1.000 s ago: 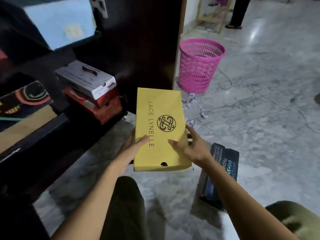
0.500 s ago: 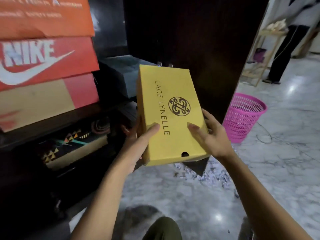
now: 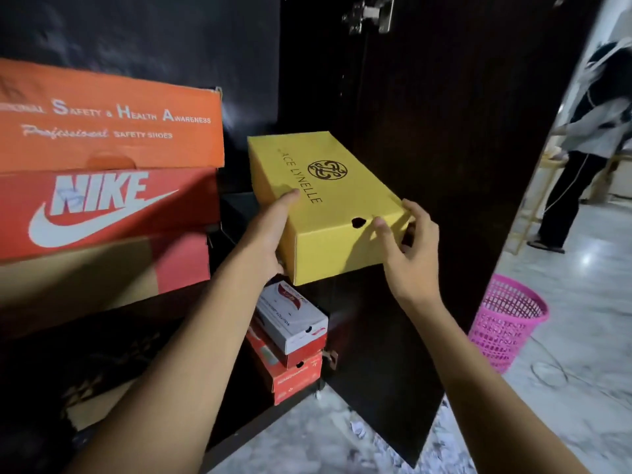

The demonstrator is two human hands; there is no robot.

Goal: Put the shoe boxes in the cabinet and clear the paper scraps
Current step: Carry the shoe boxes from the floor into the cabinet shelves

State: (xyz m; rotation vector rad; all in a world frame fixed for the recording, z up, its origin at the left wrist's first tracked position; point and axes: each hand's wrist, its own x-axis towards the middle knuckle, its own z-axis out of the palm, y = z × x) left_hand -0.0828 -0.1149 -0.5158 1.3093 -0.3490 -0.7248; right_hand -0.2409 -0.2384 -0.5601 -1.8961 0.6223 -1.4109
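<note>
A yellow shoe box (image 3: pixel 328 206) marked "Lace Lynelle" is held level in front of the dark cabinet (image 3: pixel 427 131), to the right of a stack of boxes. My left hand (image 3: pixel 270 234) grips its left side, thumb on the lid. My right hand (image 3: pixel 410 248) holds its front right corner. The stack holds an orange safety-shoe box (image 3: pixel 109 121), a red Nike box (image 3: pixel 102 213) and a tan and red box (image 3: pixel 102 278). Paper scraps (image 3: pixel 441 439) lie on the marble floor by the cabinet door.
Lower in the cabinet a white and red box (image 3: pixel 290 319) lies on a red box (image 3: pixel 294 374). A pink mesh basket (image 3: pixel 506 323) stands on the floor to the right. A person (image 3: pixel 581 148) stands at the far right beside a wooden rack.
Both hands have lifted the yellow box from near the floor up to the shelf beside the stacked boxes. It is now turned flatter and sits further into the cabinet.
</note>
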